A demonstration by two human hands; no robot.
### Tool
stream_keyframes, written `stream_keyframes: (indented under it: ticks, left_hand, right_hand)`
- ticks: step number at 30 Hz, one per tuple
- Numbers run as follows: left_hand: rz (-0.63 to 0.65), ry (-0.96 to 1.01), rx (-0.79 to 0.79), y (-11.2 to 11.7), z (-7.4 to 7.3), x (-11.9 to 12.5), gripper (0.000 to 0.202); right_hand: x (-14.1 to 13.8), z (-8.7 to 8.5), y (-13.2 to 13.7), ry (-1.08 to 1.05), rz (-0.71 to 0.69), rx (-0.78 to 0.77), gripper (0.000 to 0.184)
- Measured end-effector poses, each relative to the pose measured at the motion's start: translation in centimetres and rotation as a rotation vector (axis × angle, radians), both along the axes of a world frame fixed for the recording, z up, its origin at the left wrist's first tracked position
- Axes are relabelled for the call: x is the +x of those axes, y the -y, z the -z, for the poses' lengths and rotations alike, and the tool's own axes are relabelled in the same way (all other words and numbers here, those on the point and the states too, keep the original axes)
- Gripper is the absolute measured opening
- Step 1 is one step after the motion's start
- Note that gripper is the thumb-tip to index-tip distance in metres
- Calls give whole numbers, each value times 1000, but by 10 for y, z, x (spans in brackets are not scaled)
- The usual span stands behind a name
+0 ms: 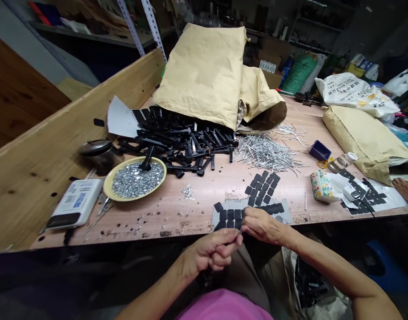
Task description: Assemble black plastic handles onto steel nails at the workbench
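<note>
My left hand (208, 253) is closed in a pinch below the table's front edge, gripping a small dark part with a thin metal pin at its fingertips; I cannot make out the part. My right hand (262, 226) rests on a grey sheet (284, 217) of black rubber pads (262, 189) at the table edge, fingers curled toward the left fingertips. A pile of black plastic pieces (183, 142) and a heap of metal pins (265, 153) lie further back.
A yellow dish (135, 180) of small metal washers stands left, beside a white device (77, 202). Large tan paper sacks (207, 71) lie behind. A floral cup (321, 186), a blue box (320, 150) and another person's hand (405, 191) are on the right.
</note>
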State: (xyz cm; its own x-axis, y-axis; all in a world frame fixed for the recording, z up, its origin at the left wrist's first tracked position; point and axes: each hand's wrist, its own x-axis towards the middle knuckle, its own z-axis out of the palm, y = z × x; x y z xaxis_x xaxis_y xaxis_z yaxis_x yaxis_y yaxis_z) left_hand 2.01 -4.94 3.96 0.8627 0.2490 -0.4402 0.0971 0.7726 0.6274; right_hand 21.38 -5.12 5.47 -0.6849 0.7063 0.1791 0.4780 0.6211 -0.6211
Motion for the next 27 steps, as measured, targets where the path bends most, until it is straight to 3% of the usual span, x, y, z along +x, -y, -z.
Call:
stream_keyframes:
  ticks: [2,5,7,10,12,14,16,18,20,22,24,27]
  left_hand:
    - [-99,-75,227,4,1,1,43]
    - [-382,-321,855,8,4,4,34]
    - [-468,-463,1240,9,10,4,33]
    - [-507,-584,1639,11,22,5,37]
    - [-522,-635,1767,11,28,7,38]
    - [-530,-652,1737,9,29,9,38]
    - [-528,-601,1519,6,24,9,39]
    - [-437,-460,1116,0,17,7,42]
    - [-262,-281,642,-5,10,4,44]
    - [-148,-142,296,-9,6,1,47]
    - [-162,-80,169,-11,5,0,49]
    - [-224,-80,215,-10,5,1,52]
  right_hand:
    - [-1,-3,5,-105,98,-195,45]
    - [-3,-5,7,-313,306,-621,42]
    - [-4,-5,5,-407,388,-832,45]
    - [-5,-4,1,-485,461,-931,48]
    - [-5,-1,-1,-509,493,-932,47]
    - [-6,0,-2,-503,500,-901,45]
    - [-4,1,-4,-464,478,-770,42]
    - [-1,0,-5,-388,389,-512,39]
    - [3,-2,-6,-299,255,-251,37]
    - [6,-2,-6,-246,168,-111,35]
    - [7,0,-6,-254,192,-120,34]
    - [6,3,-5,-341,266,-300,34]
